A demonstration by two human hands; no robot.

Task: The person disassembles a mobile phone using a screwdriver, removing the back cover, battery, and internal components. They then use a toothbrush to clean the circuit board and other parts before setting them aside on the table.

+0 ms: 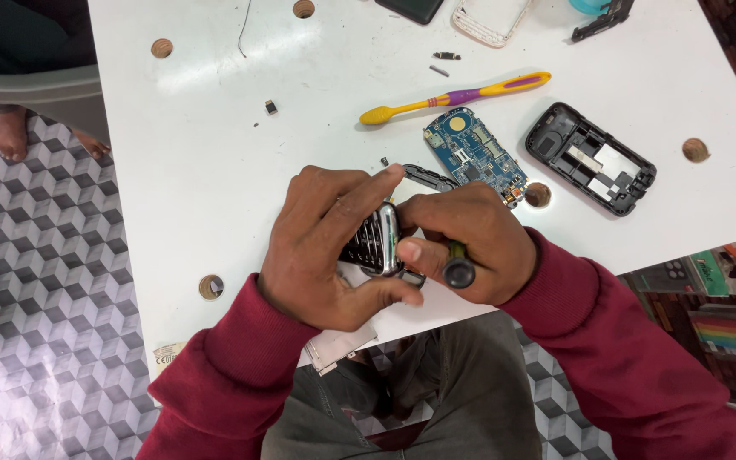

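Both hands meet just above the near edge of the smooth white table (215, 170). Left hand (321, 247) is wrapped around a small keypad phone (372, 241) with bumpy black keys and a shiny silver rim, fingers closed tight on it. Right hand (470, 243) is closed around a screwdriver (458, 271) with a round black end, and its thumb presses on the phone's rim. Just beyond the hands lies a flat blue circuit board (474, 155). To its right sits a hollow black plastic phone shell (591, 158). Farther off lies a long yellow and purple toothbrush (457, 96). Both sleeves are soft dark red cloth.
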